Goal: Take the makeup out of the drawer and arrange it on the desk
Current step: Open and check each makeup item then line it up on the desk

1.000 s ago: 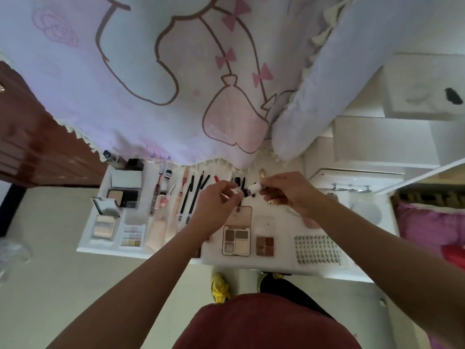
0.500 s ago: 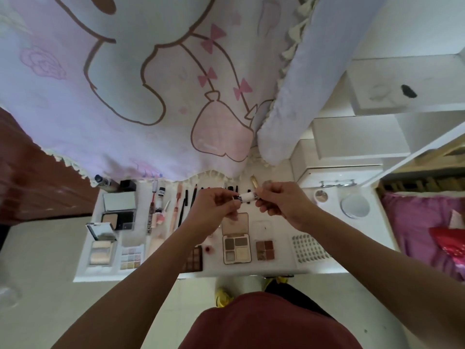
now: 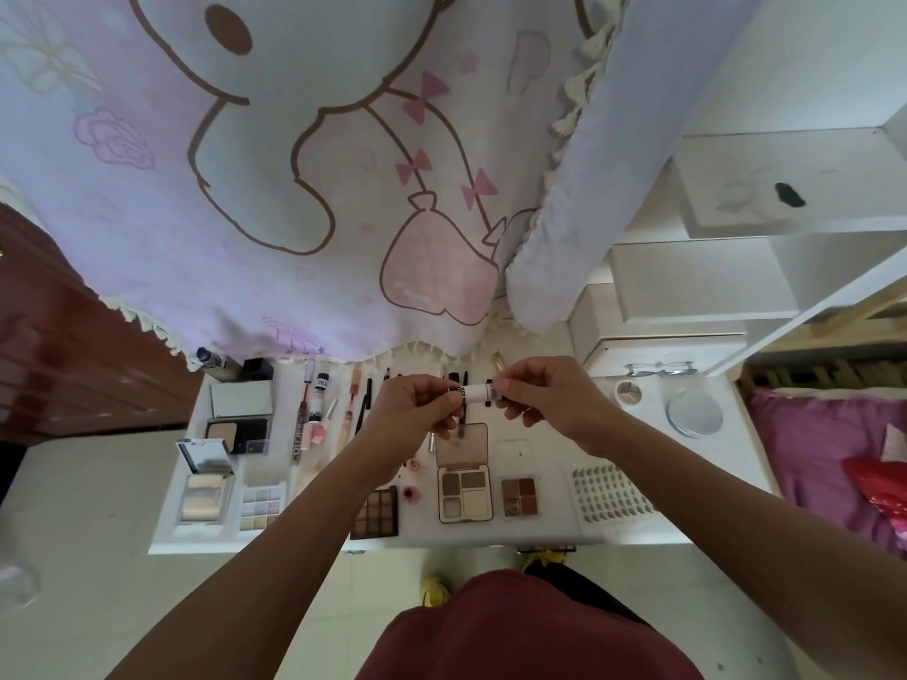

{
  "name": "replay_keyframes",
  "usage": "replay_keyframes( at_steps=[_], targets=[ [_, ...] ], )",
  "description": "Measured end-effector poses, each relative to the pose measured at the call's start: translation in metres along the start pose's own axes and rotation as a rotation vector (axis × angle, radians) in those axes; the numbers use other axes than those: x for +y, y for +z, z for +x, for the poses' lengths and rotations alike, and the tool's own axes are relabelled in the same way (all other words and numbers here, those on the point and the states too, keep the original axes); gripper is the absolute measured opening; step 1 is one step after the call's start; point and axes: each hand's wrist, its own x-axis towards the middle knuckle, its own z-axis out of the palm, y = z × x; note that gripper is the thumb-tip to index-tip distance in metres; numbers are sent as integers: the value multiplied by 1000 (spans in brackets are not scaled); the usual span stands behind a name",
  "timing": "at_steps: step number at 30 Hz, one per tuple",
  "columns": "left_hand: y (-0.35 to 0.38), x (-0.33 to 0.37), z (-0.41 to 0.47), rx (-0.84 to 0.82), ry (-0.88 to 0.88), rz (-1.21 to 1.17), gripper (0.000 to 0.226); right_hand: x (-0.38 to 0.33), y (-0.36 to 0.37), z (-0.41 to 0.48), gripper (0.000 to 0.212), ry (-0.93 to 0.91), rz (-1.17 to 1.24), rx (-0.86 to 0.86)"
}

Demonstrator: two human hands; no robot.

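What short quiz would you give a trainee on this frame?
1. True or false: the left hand and right hand both grip the small white tube above the desk.
2. Which lies farthest toward the desk's right end? A) round mirror B) powder compact C) nine-pan brown palette
3. Fill in: the lid of the four-pan palette is ____.
Key: 1 true; 2 A; 3 open.

Left of the four-pan palette (image 3: 464, 493), a forearm (image 3: 304, 522) hides part of a brown palette (image 3: 380, 517). Above it, the left hand (image 3: 417, 409) and right hand (image 3: 545, 400) cover both ends of the white tube (image 3: 473, 392); its print is too small to read
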Motion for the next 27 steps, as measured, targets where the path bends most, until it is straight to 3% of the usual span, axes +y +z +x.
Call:
replay_keyframes(
  at_steps=[10, 13, 21, 25, 27],
  targets=[
    [2, 0, -3, 1, 1, 28, 12, -1, -5, -4, 20, 88, -5, -71],
    [3, -2, -4, -13, -8, 35, 12, 3, -8, -7, 5, 61, -38, -77],
    [9, -12, -10, -52, -37, 97, 14, 15, -5, -15, 23, 205, -39, -91],
    [9, -11, -9, -53, -49, 118, 16, 18, -7, -17, 14, 155, -48, -93],
    [10, -11, -8, -50, -54, 114, 16, 17, -8, -17, 19, 142, -45, -101]
  ],
)
